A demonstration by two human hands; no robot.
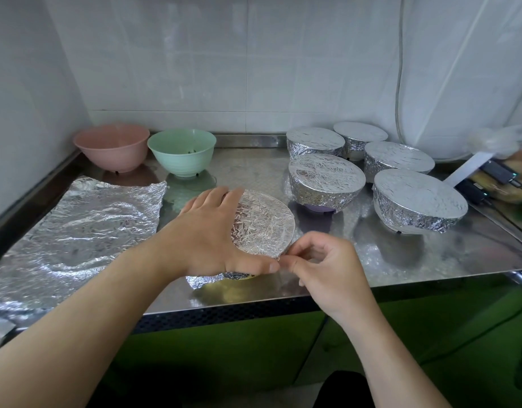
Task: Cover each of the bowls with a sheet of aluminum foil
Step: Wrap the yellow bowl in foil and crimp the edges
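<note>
A yellow bowl with foil stretched over its top point(264, 223) stands near the counter's front edge. My left hand point(208, 235) lies spread across the left part of the foil, thumb along the front rim. My right hand point(321, 267) pinches the foil edge at the bowl's front right. A pink bowl point(112, 147) and a green bowl point(181, 151) stand uncovered at the back left. A loose crumpled foil sheet point(80, 228) lies flat on the left. Several foil-covered bowls point(326, 181) are grouped at the back right.
The steel counter point(401, 260) meets tiled walls at the back and left. Black devices with cables point(489, 178) and a bag lie at the far right. A white cable point(398, 83) hangs down the wall. Green cabinet fronts are below the counter edge.
</note>
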